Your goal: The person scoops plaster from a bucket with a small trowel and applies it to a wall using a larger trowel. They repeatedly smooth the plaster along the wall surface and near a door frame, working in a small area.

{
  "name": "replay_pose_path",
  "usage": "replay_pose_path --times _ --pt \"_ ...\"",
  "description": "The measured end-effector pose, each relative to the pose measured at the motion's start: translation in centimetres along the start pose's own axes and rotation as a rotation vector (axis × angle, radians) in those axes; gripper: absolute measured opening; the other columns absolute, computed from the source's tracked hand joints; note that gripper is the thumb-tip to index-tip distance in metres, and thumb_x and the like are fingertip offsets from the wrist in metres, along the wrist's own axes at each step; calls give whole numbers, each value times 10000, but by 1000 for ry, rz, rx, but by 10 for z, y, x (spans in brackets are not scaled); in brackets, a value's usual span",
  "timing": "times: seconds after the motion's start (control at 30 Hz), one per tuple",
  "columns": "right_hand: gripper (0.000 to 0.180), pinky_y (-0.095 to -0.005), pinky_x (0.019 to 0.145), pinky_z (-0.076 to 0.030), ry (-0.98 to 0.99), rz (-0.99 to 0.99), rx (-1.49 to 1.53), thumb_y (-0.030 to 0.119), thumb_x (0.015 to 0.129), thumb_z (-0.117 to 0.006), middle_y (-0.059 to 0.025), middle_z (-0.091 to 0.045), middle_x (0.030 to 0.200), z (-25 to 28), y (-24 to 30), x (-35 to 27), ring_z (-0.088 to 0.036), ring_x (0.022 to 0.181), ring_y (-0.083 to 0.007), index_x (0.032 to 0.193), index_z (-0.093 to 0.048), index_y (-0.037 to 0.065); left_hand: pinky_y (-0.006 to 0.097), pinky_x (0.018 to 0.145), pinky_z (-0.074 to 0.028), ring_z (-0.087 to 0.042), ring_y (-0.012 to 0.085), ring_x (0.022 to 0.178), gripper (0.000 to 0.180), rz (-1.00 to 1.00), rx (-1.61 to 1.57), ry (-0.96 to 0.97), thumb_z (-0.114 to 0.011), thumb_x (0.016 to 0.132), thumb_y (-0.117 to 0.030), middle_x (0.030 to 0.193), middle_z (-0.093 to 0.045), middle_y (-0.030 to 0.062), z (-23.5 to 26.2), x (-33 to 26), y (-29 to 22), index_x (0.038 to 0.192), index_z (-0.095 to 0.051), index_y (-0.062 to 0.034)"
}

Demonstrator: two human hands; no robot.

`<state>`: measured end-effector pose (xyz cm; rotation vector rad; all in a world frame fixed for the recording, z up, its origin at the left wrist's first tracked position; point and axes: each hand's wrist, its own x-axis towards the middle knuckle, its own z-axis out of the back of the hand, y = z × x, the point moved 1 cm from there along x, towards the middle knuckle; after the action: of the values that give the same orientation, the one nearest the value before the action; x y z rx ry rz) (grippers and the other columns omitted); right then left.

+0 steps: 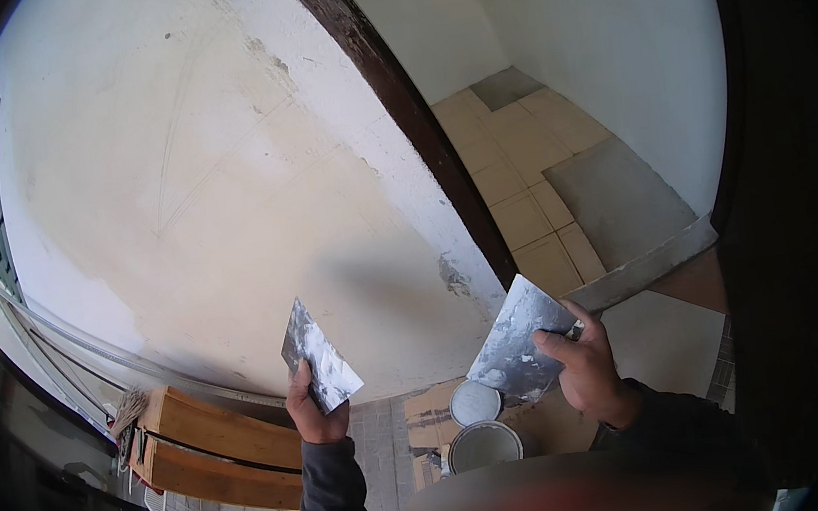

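My left hand (312, 413) is closed on a thin metal putty blade (318, 355), smeared with white filler and held up in front of the wall. My right hand (593, 374) grips a wider flat metal putty plate (515, 337), also coated with whitish filler, between thumb and fingers. The two blades are apart from each other. Below the wider plate stands a round tub (474, 403) with a pale top. Close to it is an open bucket (484, 445) with greyish contents.
A patchy cream and white wall (175, 179) fills the left and middle. A dark door frame (414, 107) borders a room with a partly tiled floor (515, 181). Wooden furniture (221, 451) stands at lower left. Cardboard (553, 424) lies around the buckets.
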<state>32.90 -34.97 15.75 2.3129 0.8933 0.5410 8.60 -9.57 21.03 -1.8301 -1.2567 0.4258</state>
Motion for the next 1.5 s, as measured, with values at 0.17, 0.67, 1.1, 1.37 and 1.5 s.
replay_pose_path --times 0.17,0.67,1.1,1.37,1.5 --pt "348 -311 873 -530 114 170 -353 -40 932 -627 -79 -703 1108 17 6 -10 -657 971 -151 1280 -632 -39 426 1030 -519 -649 281 1168 441 -40 127 73 -564 993 -107 1313 -630 144 -28 -11 -6 1406 -482 23" --pt "454 -384 832 -436 691 1267 -1552 -101 734 -613 -13 -732 1103 -110 74 9 -639 996 -251 1077 -784 141 331 829 -605 -716 217 924 388 -6 196 230 -624 960 -64 1133 -662 176 -89 -37 -30 1288 -499 102" --pt "357 -401 772 -540 102 1376 -1271 -77 829 -628 -83 -757 1036 -144 77 44 -659 875 -276 1125 -751 78 363 895 -581 -701 232 982 323 50 80 10 -564 964 -25 1144 -676 151 -8 -76 -53 1271 -532 70" --pt "402 -420 896 -475 -460 1535 -1462 -2 859 -611 -145 -593 1200 -228 76 169 -536 1035 -324 1261 -595 -22 332 811 -572 -694 198 894 263 290 125 -23 -622 925 21 1067 -689 114 37 -129 6 1183 -583 51" --pt "495 -454 946 -449 -554 1332 -1510 -20 858 -602 -192 -556 1281 -265 73 191 -513 1100 -349 1347 -529 -51 327 811 -569 -693 191 887 246 313 166 26 -630 924 19 1055 -693 109 42 -131 5 1165 -591 51"
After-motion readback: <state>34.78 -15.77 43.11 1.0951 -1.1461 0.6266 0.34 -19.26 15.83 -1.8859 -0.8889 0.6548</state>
